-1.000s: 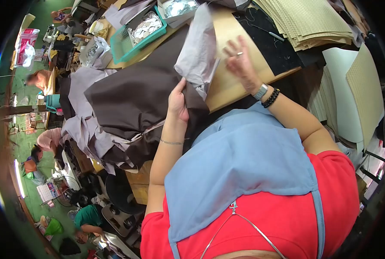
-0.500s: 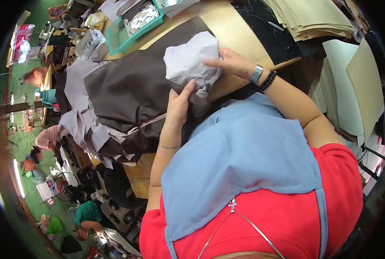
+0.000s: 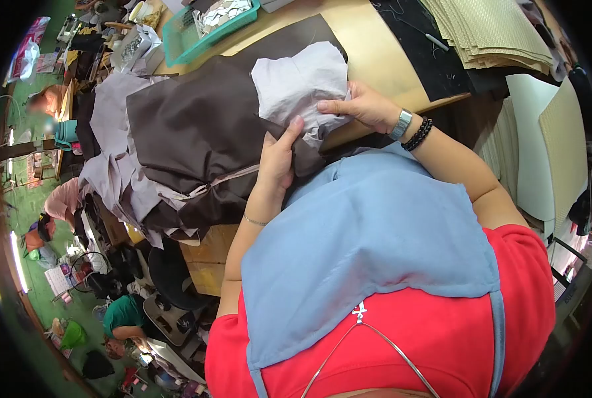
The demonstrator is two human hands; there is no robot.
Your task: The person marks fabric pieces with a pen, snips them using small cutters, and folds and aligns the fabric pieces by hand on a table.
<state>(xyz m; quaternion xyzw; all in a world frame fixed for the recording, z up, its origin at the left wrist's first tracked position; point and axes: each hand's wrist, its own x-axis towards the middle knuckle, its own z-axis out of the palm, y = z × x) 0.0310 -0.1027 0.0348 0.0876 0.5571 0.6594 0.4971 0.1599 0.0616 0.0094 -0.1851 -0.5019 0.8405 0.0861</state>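
Observation:
Both hands hold a crumpled light grey piece of fabric (image 3: 297, 76) over the near side of the table. My left hand (image 3: 278, 158) grips its lower edge, thumb on top, fingers hidden underneath. My right hand (image 3: 373, 109) pinches the right edge with its thumb laid across the front. A dark brown fold shows beside my left thumb; whether it belongs to the same piece I cannot tell. Large dark brown sheets of material (image 3: 190, 116) with pale undersides lie bunched to the left of my hands.
A teal tray (image 3: 176, 50) of small pale pieces stands at the back. Textured cream sheets (image 3: 488, 33) are stacked at the back right, near a pen-like tool (image 3: 436, 42) on black material. At lower left, a person in a green top (image 3: 125, 314) sits by another workstation.
The grey fabric has tilted slightly, and its lower edge is turned a little more. My right hand has moved slightly right and down. Both hands keep their hold.

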